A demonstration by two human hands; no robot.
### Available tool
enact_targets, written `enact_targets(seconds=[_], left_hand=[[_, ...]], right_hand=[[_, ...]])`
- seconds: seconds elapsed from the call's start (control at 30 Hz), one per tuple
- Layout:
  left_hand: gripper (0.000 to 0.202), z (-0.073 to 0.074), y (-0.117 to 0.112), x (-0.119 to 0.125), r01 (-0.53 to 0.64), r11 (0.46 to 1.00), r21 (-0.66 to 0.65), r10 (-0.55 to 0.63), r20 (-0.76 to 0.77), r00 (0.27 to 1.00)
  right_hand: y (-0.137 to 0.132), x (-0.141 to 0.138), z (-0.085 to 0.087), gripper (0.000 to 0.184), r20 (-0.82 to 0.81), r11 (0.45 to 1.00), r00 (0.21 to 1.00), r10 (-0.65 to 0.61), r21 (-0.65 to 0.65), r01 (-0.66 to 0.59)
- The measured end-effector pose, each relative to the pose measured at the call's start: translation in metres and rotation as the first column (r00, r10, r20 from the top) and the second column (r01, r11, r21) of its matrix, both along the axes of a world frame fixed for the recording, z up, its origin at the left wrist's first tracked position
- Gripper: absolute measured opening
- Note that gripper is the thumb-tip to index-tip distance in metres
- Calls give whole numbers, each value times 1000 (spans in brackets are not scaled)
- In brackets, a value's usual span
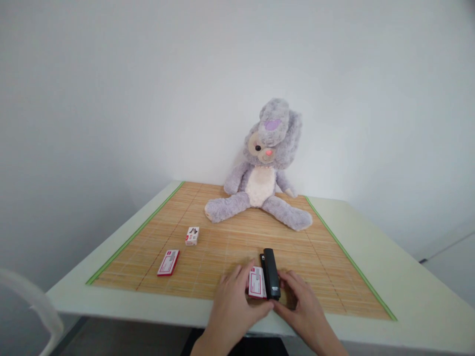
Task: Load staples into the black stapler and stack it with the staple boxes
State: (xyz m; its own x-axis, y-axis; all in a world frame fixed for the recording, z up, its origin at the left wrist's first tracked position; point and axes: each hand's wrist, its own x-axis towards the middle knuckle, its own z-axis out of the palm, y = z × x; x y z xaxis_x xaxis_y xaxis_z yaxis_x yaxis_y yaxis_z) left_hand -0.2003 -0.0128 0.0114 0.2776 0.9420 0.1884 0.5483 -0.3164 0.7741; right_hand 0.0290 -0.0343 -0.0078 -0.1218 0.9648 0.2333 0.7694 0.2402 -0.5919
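My left hand [233,301] is closed around a small flat red-and-white pad [257,283], with fingers along its left side and the thumb at its near edge. Right beside the pad lies a black stapler [272,277], its long side against or very close to it. My right hand [302,306] grips the stapler's near end, the fingers on its right side and the thumb at the front. Farther left on the mat rest a second red-and-white pad [168,262] and a small white staple box [192,236].
A grey plush rabbit [261,183] sits against the wall at the back of the bamboo mat [222,247]. The mat has green edging and covers much of the pale table [371,247]. A white curved object [37,301] stands at the lower left.
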Motion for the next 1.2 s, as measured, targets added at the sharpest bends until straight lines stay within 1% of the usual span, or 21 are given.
enact_targets(seconds=[0.07, 0.1, 0.2, 0.27, 0.47, 0.63, 0.83, 1.2], left_hand=[[97, 0, 5, -9, 57, 998, -14, -57, 28, 998], [96, 1, 8, -14, 78, 997, -16, -77, 28, 997], [86, 4, 20, -25, 122, 992, -23, -122, -10, 992], [77, 7, 25, -28, 152, 988, -23, -152, -30, 988], [64, 13, 28, -20, 186, 982, 45, -183, -56, 982], [57, 11, 32, -14, 235, 969, 75, -230, -67, 971], [55, 6, 37, -8, 255, 962, 93, -246, -94, 965], [57, 7, 36, -6, 285, 954, 95, -275, -101, 956]], right_hand=[[-1, -1, 1, 50, 2, 1000, 1000, 2, 5, -2], [-1, -1, 2, 50, 3, 1000, 1000, 1, 6, -1], [-2, -2, 4, 48, 5, 1000, 1000, -5, 0, 5], [-3, -3, 5, 47, 7, 1000, 1000, -10, -7, 10], [-3, -4, 8, 45, 26, 1000, 1000, 9, -27, -9], [-5, -6, 10, 44, 33, 1000, 999, 6, -30, -5], [-5, -7, 11, 42, 21, 1000, 1000, 5, -27, -4], [-6, -8, 15, 40, 10, 1000, 1000, -7, -20, 7]])
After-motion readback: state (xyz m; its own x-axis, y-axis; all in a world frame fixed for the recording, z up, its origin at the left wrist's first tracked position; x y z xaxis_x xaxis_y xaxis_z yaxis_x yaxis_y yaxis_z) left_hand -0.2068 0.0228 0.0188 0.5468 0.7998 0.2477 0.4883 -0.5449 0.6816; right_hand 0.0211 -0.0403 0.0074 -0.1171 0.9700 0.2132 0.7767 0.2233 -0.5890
